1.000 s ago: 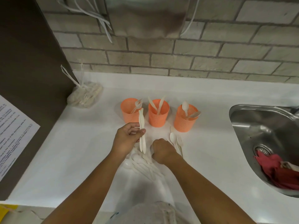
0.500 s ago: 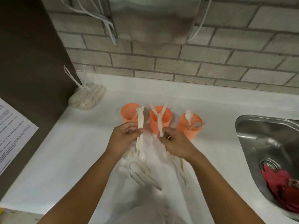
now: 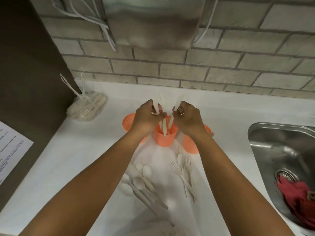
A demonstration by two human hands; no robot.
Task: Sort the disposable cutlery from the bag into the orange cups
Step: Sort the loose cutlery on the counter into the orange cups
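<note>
Lightly, my left hand [image 3: 148, 117] and right hand [image 3: 188, 118] pinch cream plastic knives [image 3: 158, 99], seemingly stiff and weightless, mid-length over an orange mesh cup [image 3: 164, 139].

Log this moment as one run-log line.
left hand: holds knives | right hand: holds knife | both at middle cup | spoons, forks on counter

Knives [image 3: 164, 128] reach down into the middle cup [image 3: 165, 137]. The left cup [image 3: 128, 121] and right cup [image 3: 190, 145] flank it. The bag [image 3: 88, 108] lies far left of it and the sink [image 3: 255, 133] far right. Spoons [image 3: 142, 178] and forks [image 3: 185, 171] lie before it.
</note>
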